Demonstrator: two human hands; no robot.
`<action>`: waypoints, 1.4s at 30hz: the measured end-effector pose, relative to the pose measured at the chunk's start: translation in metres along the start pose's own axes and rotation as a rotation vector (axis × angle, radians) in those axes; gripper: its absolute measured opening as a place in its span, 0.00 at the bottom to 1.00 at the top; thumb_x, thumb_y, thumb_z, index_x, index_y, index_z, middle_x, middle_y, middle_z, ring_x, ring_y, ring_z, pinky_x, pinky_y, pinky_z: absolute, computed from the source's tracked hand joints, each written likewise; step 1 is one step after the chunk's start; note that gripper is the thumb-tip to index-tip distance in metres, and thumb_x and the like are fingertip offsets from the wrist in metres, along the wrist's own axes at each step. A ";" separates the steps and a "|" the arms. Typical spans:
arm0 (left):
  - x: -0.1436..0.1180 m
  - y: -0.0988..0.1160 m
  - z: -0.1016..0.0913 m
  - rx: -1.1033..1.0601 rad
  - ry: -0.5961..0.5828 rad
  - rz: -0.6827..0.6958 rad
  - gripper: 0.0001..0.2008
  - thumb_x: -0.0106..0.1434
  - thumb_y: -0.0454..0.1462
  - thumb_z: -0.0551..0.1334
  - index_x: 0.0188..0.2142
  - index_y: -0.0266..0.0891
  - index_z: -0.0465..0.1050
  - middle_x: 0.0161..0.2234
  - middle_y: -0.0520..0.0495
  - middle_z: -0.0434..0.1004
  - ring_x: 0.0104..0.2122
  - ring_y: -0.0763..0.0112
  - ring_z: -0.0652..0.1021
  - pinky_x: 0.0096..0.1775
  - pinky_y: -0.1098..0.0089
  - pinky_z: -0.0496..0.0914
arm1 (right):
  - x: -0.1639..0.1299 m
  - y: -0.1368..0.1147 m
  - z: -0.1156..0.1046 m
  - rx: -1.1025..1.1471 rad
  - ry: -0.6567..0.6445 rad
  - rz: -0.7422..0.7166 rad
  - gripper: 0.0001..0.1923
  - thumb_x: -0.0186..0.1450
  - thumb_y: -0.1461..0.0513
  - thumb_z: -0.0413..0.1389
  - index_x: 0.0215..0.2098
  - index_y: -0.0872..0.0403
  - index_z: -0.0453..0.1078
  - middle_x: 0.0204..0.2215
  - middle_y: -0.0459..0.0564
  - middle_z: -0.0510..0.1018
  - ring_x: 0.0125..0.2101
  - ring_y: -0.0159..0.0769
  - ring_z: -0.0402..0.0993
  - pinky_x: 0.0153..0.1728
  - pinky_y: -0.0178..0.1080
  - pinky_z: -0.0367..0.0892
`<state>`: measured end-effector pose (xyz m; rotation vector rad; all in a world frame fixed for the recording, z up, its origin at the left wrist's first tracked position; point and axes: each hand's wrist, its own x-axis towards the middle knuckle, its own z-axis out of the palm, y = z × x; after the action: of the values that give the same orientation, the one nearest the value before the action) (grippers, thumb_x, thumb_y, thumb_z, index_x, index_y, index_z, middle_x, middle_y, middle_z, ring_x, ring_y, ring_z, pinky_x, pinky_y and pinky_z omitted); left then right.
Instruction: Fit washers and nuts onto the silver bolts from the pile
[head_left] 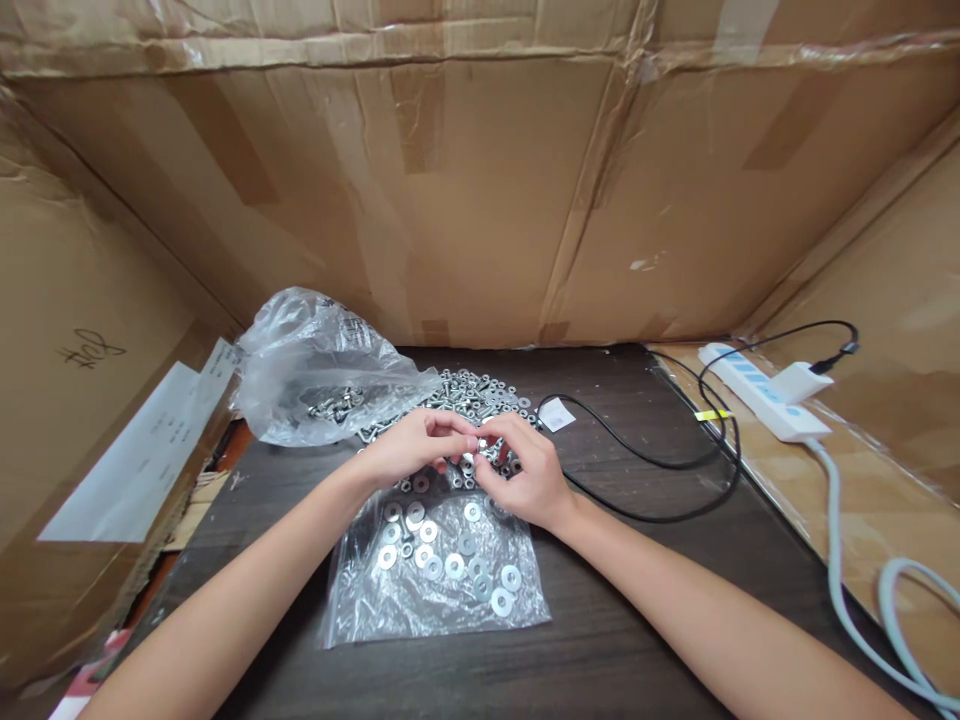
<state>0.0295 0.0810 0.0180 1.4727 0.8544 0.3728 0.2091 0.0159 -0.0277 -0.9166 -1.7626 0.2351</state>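
A small shiny piece that looks like a metal nut sits at the meeting fingertips of both hands. My left hand pinches at it from the left with thumb and index finger. From the right, the thumb and index finger of my right hand curve round and close on it. Whether a bolt is joined to it is hidden by the fingers. Just behind and beneath the hands spreads a pile of bolts, nuts and washers. Nearer to me, several flat washers lie on a clear zip bag.
A large clear plastic bag with hardware inside slumps at the left. A black cable loops across the dark table to a white power strip. A small white label lies near the pile. Cardboard walls enclose the table.
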 end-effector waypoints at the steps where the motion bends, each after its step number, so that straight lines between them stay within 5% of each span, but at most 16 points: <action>1: 0.000 0.001 0.000 0.018 -0.002 0.011 0.12 0.57 0.43 0.69 0.37 0.39 0.78 0.27 0.51 0.75 0.25 0.77 0.70 0.26 0.76 0.65 | 0.000 0.000 0.000 -0.008 0.009 0.002 0.11 0.61 0.69 0.55 0.42 0.53 0.69 0.34 0.50 0.76 0.33 0.36 0.72 0.32 0.39 0.71; 16: -0.004 0.008 0.010 0.241 0.117 0.187 0.13 0.61 0.45 0.64 0.35 0.37 0.76 0.25 0.51 0.74 0.23 0.76 0.70 0.26 0.74 0.65 | 0.001 0.002 -0.002 -0.102 0.036 0.034 0.03 0.68 0.63 0.55 0.38 0.54 0.69 0.30 0.50 0.74 0.32 0.36 0.71 0.32 0.39 0.69; 23: -0.006 0.004 0.016 0.364 0.166 0.347 0.10 0.63 0.42 0.62 0.36 0.37 0.76 0.31 0.49 0.78 0.27 0.76 0.72 0.29 0.74 0.67 | -0.002 0.002 -0.004 -0.069 -0.029 0.081 0.04 0.69 0.61 0.51 0.38 0.53 0.65 0.30 0.49 0.69 0.31 0.35 0.67 0.31 0.39 0.64; 27: -0.008 -0.001 0.022 0.567 0.260 0.549 0.08 0.64 0.40 0.61 0.38 0.38 0.76 0.31 0.49 0.79 0.25 0.76 0.73 0.31 0.73 0.69 | -0.002 0.002 -0.005 0.020 -0.046 0.092 0.13 0.71 0.61 0.44 0.30 0.53 0.62 0.25 0.46 0.65 0.27 0.34 0.64 0.29 0.38 0.60; 30: -0.009 -0.006 0.022 0.853 0.258 0.722 0.10 0.68 0.40 0.57 0.40 0.39 0.77 0.34 0.47 0.81 0.28 0.73 0.76 0.32 0.71 0.69 | -0.004 0.003 -0.003 0.118 -0.067 0.207 0.20 0.72 0.59 0.41 0.22 0.52 0.56 0.19 0.45 0.62 0.22 0.32 0.60 0.26 0.37 0.56; 34: -0.010 -0.010 0.016 1.097 0.198 0.828 0.12 0.72 0.40 0.55 0.44 0.43 0.77 0.41 0.47 0.82 0.37 0.69 0.80 0.36 0.70 0.70 | -0.006 0.007 0.000 0.314 -0.147 0.532 0.24 0.70 0.55 0.43 0.17 0.52 0.55 0.13 0.43 0.59 0.17 0.30 0.57 0.21 0.36 0.53; 37: -0.012 -0.010 0.013 1.100 0.140 0.809 0.12 0.71 0.40 0.55 0.43 0.44 0.78 0.43 0.47 0.82 0.36 0.69 0.80 0.36 0.70 0.70 | -0.005 0.009 0.001 0.453 -0.242 0.685 0.24 0.66 0.54 0.44 0.13 0.51 0.55 0.10 0.42 0.58 0.14 0.29 0.55 0.19 0.36 0.52; 42: -0.011 -0.007 0.016 0.990 0.121 0.707 0.13 0.71 0.42 0.55 0.42 0.43 0.78 0.39 0.46 0.81 0.36 0.69 0.78 0.36 0.70 0.70 | -0.003 0.008 0.000 0.486 -0.279 0.736 0.23 0.64 0.54 0.44 0.13 0.51 0.55 0.09 0.41 0.57 0.13 0.28 0.53 0.16 0.35 0.50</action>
<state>0.0310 0.0612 0.0122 2.7100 0.5888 0.6030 0.2133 0.0196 -0.0346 -1.1642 -1.4315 1.2578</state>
